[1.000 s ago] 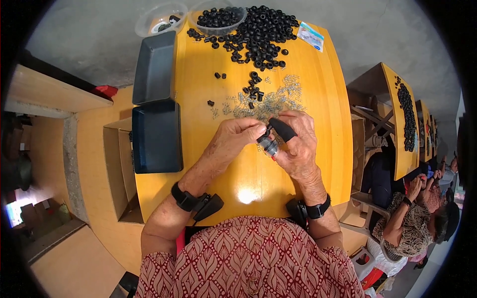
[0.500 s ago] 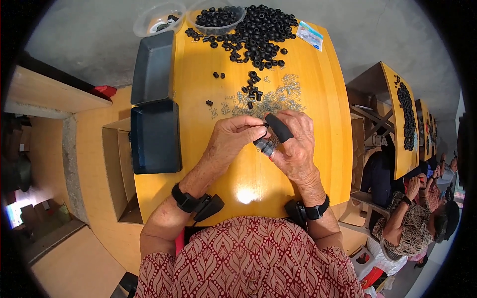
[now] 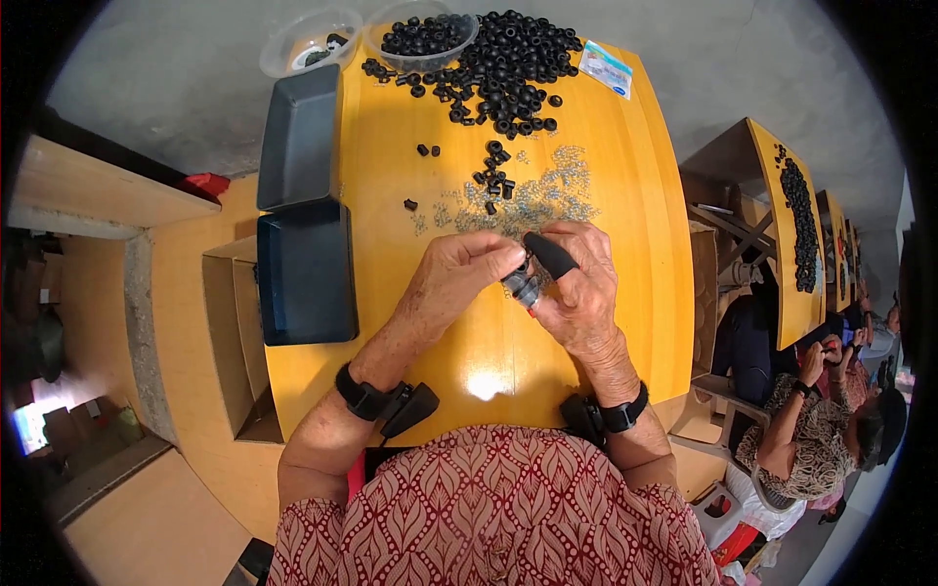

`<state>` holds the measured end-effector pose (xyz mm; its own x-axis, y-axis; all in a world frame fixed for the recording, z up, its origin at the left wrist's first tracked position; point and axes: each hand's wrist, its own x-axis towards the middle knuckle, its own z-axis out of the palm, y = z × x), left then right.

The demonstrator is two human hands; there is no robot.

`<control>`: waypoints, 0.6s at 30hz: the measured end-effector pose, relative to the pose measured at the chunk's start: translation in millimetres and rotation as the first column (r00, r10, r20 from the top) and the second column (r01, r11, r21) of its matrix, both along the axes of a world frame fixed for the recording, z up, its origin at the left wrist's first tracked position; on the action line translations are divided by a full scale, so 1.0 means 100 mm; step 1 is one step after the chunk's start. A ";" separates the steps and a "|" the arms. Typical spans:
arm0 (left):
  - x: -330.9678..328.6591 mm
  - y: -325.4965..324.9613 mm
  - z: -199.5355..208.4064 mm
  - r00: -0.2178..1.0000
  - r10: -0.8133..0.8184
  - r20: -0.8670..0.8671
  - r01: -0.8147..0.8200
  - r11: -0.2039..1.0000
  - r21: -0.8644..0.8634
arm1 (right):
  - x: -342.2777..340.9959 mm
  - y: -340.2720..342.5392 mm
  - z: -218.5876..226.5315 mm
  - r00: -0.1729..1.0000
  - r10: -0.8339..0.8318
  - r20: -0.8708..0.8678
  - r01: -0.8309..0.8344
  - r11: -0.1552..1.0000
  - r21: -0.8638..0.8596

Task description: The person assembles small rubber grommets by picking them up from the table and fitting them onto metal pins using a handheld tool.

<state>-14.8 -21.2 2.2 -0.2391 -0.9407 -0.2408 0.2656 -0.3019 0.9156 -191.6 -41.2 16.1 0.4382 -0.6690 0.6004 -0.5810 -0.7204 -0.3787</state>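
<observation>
Over the near middle of the table point(image 3: 440, 322), my two hands meet at the fingertips. My left hand point(image 3: 454, 273) is closed, thumb and forefinger pinched together at a small black part point(image 3: 522, 264), mostly hidden by the fingers. Closed on the same part from the other side is my right hand point(image 3: 581, 288). A black sleeve point(image 3: 551, 256) covers its forefinger, and dark grey wrapping point(image 3: 523, 286) goes round its thumb. Just beyond the hands lie many tiny silvery metal pieces point(image 3: 557, 186) and a few black parts point(image 3: 494, 181).
A large heap of black rubber-looking parts point(image 3: 523, 54) lies at the far edge beside a clear bowl point(image 3: 469, 44) of them. Two dark trays point(image 3: 305, 273) line the left side, above a cardboard box point(image 3: 230, 342). A packet point(image 3: 606, 68) lies far right. People point(image 3: 801, 420) sit at tables rightward.
My left fingertips have shifted slightly right, closing over the small black part that showed more plainly before. My right hand has barely moved.
</observation>
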 end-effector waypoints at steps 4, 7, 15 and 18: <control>0.00 0.01 0.02 0.997 -0.075 -0.007 0.074 0.991 -0.108 | -0.01 -0.01 -0.03 0.997 0.048 0.062 -0.050 0.998 0.028; -0.01 0.02 -0.01 0.997 -0.059 -0.045 0.054 0.994 -0.099 | 0.00 -0.02 -0.07 0.994 0.054 0.090 -0.057 0.998 0.026; 0.03 0.00 -0.01 0.985 0.000 -0.172 0.008 0.999 0.041 | -0.03 -0.02 -0.07 0.988 0.043 0.146 -0.058 0.994 0.096; 0.00 0.00 -0.01 0.984 0.001 -0.178 -0.001 1.000 -0.001 | -0.03 -0.01 -0.06 0.991 0.030 0.131 -0.043 0.995 0.094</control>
